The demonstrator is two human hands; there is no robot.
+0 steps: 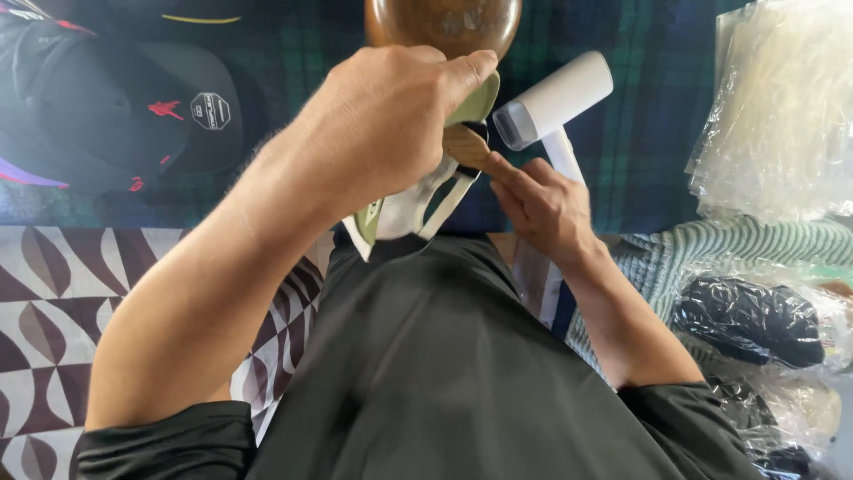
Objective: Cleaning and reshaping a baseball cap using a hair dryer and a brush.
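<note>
My left hand (391, 124) is closed over an olive-green cap (400, 213) with a pale lining, gripping it near the brim. The cap hangs against a wooden piece (464, 147) below a rounded wooden hat form (444, 22) at the top centre. My right hand (542, 209) grips the handle of a white handheld steamer (555, 107). The steamer's head points left, close to the cap and to my left thumb. My right fingertips touch the wooden piece. My left hand hides most of the cap's crown.
Black caps (115, 107) lie at the upper left on a dark plaid cloth (657, 89). A brown-and-white patterned cloth (53, 311) covers the left. Clear plastic bags (782, 107), a green striped knit (737, 249) and bagged dark items (746, 320) crowd the right.
</note>
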